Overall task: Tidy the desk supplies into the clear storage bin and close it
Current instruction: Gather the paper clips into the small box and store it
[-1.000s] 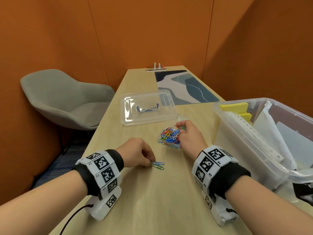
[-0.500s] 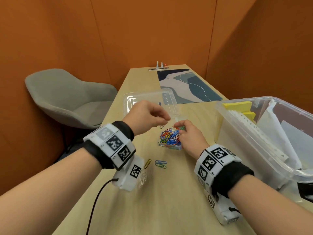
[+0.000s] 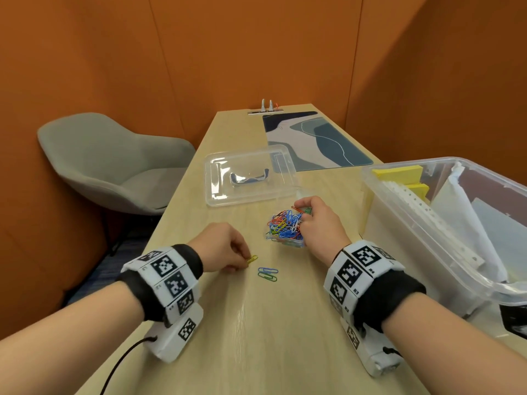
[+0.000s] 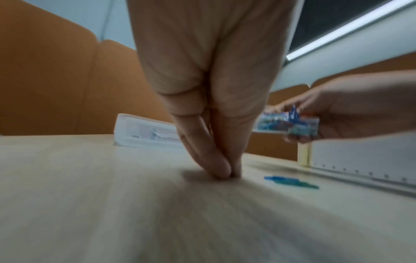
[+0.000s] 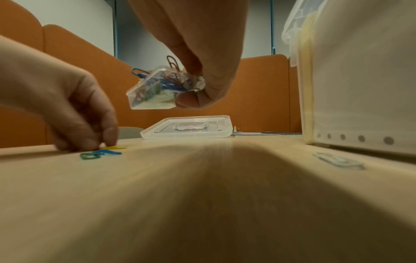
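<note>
My right hand (image 3: 306, 215) grips a small clear box (image 3: 285, 240) heaped with coloured paper clips and holds it tilted a little above the desk (image 5: 155, 92). My left hand (image 3: 242, 256) is down on the desk, its thumb and fingertips (image 4: 221, 170) pinching a yellow paper clip (image 3: 252, 259). A blue clip (image 3: 268, 270) and a green clip (image 3: 267, 277) lie just right of it. The clear storage bin (image 3: 427, 232) stands open at the right, holding yellow sticky notes (image 3: 397, 173), punched sheets and papers. Its clear lid (image 3: 248, 175) lies flat beyond my hands.
A patterned desk mat (image 3: 316, 141) lies at the far end of the desk, with a cable port (image 3: 266, 109) behind it. A grey chair (image 3: 108, 163) stands left of the desk. Orange partition walls enclose the space. A small clear flat piece (image 5: 337, 159) lies near the bin's base.
My left hand rose to the clip box, then came back down to the desk and now pinches the yellow clip. My right hand has kept holding the box.
</note>
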### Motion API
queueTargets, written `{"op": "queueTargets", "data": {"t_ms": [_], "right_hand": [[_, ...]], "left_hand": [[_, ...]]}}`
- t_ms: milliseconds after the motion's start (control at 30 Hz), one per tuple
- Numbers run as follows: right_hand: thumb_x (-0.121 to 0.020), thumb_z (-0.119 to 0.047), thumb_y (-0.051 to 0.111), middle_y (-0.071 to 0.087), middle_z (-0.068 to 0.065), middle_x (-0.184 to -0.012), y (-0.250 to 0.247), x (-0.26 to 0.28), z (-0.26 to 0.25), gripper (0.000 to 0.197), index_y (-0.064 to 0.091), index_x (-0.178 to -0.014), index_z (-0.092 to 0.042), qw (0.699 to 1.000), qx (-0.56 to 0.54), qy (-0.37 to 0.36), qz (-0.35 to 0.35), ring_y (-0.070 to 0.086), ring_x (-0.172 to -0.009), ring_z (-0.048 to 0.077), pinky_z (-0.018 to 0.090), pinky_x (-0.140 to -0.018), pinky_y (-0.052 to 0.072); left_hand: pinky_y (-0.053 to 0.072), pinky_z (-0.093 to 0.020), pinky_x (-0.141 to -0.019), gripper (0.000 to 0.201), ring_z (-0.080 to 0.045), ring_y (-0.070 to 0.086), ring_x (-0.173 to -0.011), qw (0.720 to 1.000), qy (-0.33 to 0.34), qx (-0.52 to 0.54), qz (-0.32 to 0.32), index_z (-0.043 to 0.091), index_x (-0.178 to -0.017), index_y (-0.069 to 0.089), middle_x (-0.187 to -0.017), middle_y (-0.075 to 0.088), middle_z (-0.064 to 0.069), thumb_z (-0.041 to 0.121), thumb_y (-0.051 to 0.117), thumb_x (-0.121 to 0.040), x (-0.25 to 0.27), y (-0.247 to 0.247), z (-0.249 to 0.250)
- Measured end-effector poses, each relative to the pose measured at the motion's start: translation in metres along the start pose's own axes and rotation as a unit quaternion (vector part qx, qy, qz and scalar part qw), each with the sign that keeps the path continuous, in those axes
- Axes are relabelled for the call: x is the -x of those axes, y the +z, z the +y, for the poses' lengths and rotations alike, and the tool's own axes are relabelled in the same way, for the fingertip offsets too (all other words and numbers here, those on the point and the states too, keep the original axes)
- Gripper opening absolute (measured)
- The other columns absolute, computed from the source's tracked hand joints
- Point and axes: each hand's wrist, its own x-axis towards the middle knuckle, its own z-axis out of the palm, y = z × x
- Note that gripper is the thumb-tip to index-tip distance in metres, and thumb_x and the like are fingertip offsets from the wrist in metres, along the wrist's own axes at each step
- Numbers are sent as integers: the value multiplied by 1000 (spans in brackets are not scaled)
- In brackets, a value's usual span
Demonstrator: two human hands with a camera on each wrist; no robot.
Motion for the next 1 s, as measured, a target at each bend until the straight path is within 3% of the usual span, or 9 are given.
{"op": "queueTargets", "data": {"t_ms": [100,233,333,467,600,667,733,867,1000], "right_hand": [[-92,0,38,53,12,-127,-1,1,0,34,52,-119,-12,1000,1,-4,2,55,-114,27,38,-95,49],[-91,0,39,52,12,-128,-2,1,1,34,53,-119,-12,1000,8,-8,4,54,-114,25,34,-95,47],[-91,1,39,52,12,-128,-1,1,0,34,52,-119,-12,1000,9,-9,0,54,-115,25,34,-95,47],[-91,1,38,52,12,-128,-2,2,-1,35,53,-120,-12,1000,9,-8,1,54,-115,26,34,-95,47],[-91,1,38,52,13,-128,-2,3,-1,35,52,-120,-12,1000,7,-5,-1,54,-115,26,34,-95,48],[-91,1,38,52,13,-127,-2,3,-1,35,52,-120,-12,1000,8,-6,-1,55,-114,26,32,-93,49],[-91,2,38,53,13,-127,-2,3,-1,35,52,-120,-12,1000,7,-7,-2,56,-113,27,35,-94,49],[-91,2,38,53,13,-126,-2,2,0,35,52,-120,-12,1000,5,-5,-4,56,-112,26,34,-92,49],[-92,1,38,53,12,-126,0,2,0,33,53,-118,-13,1000,-5,-11,-16,57,-112,27,31,-88,51]], "left_hand": [[46,-10,-68,16,2,56,-59,995,66,-75,3,13,-95,75,-73,67,7,12,69,-79,-6,8,10],[46,-18,-76,28,-3,56,-71,987,123,-98,-43,18,-97,75,-89,71,2,30,78,-72,3,15,18],[45,-11,-71,30,3,55,-64,984,133,-99,-65,17,-96,75,-87,72,2,25,81,-68,6,15,18],[39,0,-62,19,9,54,-58,979,143,-124,-77,13,-93,74,-82,70,4,21,74,-76,9,15,21],[42,-13,-64,21,-11,52,-68,971,135,-186,-62,10,-96,71,-82,65,-2,21,68,-79,9,17,23],[42,-17,-66,23,-14,51,-71,970,128,-201,-48,9,-98,70,-86,67,-7,20,67,-78,10,17,22],[42,-16,-65,23,-14,51,-69,970,124,-207,-27,9,-97,71,-76,62,-3,19,67,-76,10,15,19],[45,-9,-53,8,1,54,-43,991,74,-105,26,5,-79,71,-57,58,9,8,68,-73,8,-10,13],[50,-14,-51,18,-8,59,-43,988,96,40,114,14,-64,65,-51,61,2,2,68,-77,0,-42,33]]}}
